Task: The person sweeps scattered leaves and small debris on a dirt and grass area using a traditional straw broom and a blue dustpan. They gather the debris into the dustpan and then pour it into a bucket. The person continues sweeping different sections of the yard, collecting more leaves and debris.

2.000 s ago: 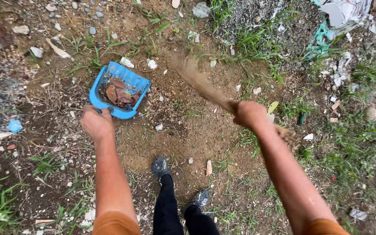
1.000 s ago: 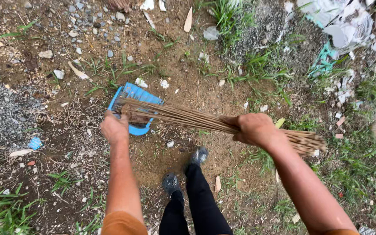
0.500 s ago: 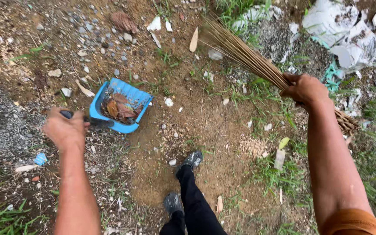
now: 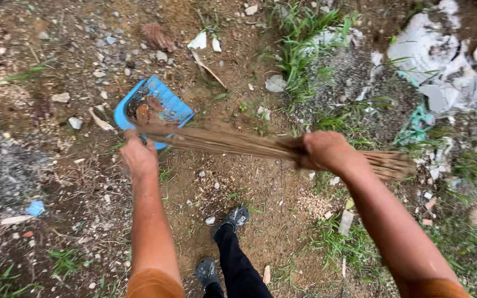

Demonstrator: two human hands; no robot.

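Bare dirt ground (image 4: 233, 209) with gravel, stones and grass tufts, seen from above; person stands on it, black trousers, dark shoes (image 4: 237, 217).

Blue dustpan (image 4: 153, 107) sits on the dirt upper left of centre, mouth facing down-right toward the person. Inside it: brown dead leaves and dirt, so some debris is already collected. Left hand (image 4: 138, 157) is at the pan's near edge, fingers curled closed round what looks like its dark handle; the handle itself is mostly hidden under the hand.

Stick broom (image 4: 233, 142), a bundle of thin brown twigs, lies nearly level across the middle of the view. Its blurred sweeping end is right at the mouth of the dustpan, touching or just over the rim, cannot tell which. Right hand (image 4: 322, 150) grips the bundle tight, fingers wrapped fully round it; the butt end sticks out past the hand to the right.

Progress, judging from this view: partly done. Pan holds a small load, broom is at the pan mouth. Plenty left loose on the ground: brown leaf (image 4: 157, 36) above the pan, white scraps (image 4: 199, 41) beside it, a long pale sliver (image 4: 210, 69) just right of the pan's top, a grey stone (image 4: 275, 83) near the grass clump, a blue scrap (image 4: 35, 208) far left, small pale chips near the feet. Heap of white and grey crumpled rubbish (image 4: 440, 66) upper right, with a green cord or net piece (image 4: 418, 126) below it, untouched and well apart from the pan.
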